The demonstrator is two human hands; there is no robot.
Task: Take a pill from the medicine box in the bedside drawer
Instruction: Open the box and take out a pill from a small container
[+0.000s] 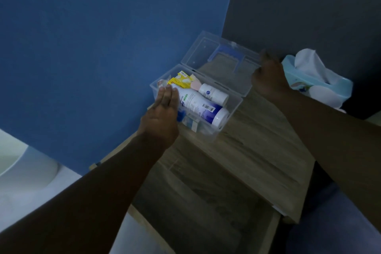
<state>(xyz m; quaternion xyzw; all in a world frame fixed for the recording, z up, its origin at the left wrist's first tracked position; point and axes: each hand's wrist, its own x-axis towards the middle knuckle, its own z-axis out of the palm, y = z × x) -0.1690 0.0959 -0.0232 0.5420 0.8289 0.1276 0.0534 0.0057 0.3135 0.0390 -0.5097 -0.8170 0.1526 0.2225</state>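
Observation:
A clear plastic medicine box (233,109) stands on top of the wooden bedside cabinet, its lid (218,62) swung open toward the wall. Inside lie a large white bottle with a blue band (202,109), a small white pill bottle (214,93) and yellow packets (182,79). My left hand (162,109) reaches flat over the box's left end, fingers together, touching the large bottle. My right hand (268,76) rests on the lid's far right edge. The drawer (198,212) below stands pulled out.
A light blue tissue pack (317,82) with white tissue sticking out sits at the right against the dark wall. A blue wall is on the left. White bedding (24,175) lies at lower left. The cabinet top (257,140) is wood-grained.

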